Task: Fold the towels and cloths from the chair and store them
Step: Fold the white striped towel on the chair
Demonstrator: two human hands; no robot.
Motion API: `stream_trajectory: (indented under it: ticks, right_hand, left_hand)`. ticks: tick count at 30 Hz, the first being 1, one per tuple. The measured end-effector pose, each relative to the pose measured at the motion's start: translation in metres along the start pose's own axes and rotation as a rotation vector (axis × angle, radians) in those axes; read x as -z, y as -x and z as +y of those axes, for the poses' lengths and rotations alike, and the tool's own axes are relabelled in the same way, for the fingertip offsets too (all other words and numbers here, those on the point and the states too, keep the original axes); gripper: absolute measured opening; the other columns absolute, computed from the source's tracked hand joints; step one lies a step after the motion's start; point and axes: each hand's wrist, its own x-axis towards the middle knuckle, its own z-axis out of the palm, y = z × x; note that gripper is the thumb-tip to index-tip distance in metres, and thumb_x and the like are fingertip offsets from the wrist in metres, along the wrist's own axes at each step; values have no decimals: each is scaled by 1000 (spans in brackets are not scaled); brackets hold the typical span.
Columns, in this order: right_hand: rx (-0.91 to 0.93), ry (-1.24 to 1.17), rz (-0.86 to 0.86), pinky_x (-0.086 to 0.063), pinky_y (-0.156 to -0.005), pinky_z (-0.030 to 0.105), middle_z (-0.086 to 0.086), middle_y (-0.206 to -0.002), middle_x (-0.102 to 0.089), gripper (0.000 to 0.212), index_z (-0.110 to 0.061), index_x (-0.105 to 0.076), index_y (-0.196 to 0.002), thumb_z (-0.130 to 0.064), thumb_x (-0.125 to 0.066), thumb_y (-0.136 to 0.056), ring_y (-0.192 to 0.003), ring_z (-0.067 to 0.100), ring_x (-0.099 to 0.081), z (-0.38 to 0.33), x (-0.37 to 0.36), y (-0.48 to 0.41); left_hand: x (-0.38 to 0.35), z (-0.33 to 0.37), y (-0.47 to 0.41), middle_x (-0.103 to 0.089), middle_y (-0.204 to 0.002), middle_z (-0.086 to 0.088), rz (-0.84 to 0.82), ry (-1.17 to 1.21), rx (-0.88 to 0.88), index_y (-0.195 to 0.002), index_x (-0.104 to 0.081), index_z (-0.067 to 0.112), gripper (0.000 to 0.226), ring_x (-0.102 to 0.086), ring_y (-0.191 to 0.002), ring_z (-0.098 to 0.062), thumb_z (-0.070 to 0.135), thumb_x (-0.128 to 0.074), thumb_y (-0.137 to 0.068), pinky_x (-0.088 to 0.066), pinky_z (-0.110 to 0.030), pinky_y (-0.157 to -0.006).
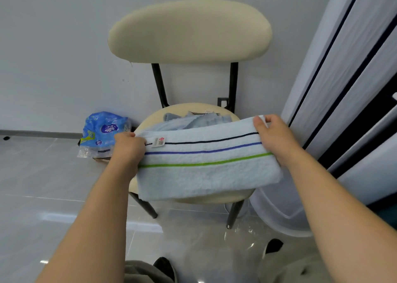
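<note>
Towel [206, 171], pale blue and folded into a long band, is held stretched in the air over the front half of the chair [189, 31] seat, hiding most of the seat's front edge. Its long axis runs from left to right, parallel to that front edge, with the right end tilted a little higher than the left. Three thin stripes, black, blue and green, run along the same axis, and a small label sits on the black stripe near the left end. The left hand [129, 145] grips the left short end with fingers curled round the cloth. The right hand [272, 136] pinches the right end near its upper corner, thumb on top. More blue cloths [193, 119] lie heaped at the seat's rear edge. A blue plastic package [103, 132] sits on the floor just left of the seat.
</note>
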Motion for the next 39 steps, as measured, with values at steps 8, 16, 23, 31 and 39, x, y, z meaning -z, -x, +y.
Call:
stream_trajectory:
  ticks: [8,16,23,31,39]
  right_hand:
    - [-225,-60,-31,-57,-79,44,5,-92,-71,47,-11,-62,-89,-57,-55,-94,-85,25,-68,37,-45,-38]
    - [-423,-305,-202,-59,-86,54,12,-97,-77,38,-7,-72,-103,-42,-70,-90,-89,31,-75,38,-27,-23]
    - [-240,-58,-230,-58,-82,42,11,-97,-71,33,-9,-64,-87,-38,-57,-100,-91,30,-69,31,-17,5]
    - [59,261,-43,-35,-61,33,2,-90,-55,34,-15,-46,-103,-47,-36,-105,-78,21,-52,-5,11,25]
    - [20,276,-75,-35,-67,33,4,-101,-57,30,-17,-49,-105,-45,-39,-105,-85,22,-52,-1,36,36]
  left_hand:
    - [-14,-9,-28,-50,-81,-6,-31,-187,-129,-69,-44,21,28,-44,-76,-23,8,-55,-92,-43,-37,-66]
    - [8,-10,-4,-70,-106,-7,-364,-21,36,-99,-76,15,32,-62,-91,-22,-4,-50,-96,-56,-36,-77]
    - [21,-12,23,-64,-109,-10,-490,-179,95,-115,-67,9,24,-65,-92,-24,0,-65,-92,-56,-33,-77]
    - [29,21,55,-66,-115,-6,-301,-113,-305,-118,-67,27,33,-67,-95,-25,6,-60,-94,-58,-41,-86]
    - [30,20,62,-61,-127,-5,-303,-326,-405,-127,-67,30,42,-61,-105,-20,4,-53,-98,-47,-15,-74]
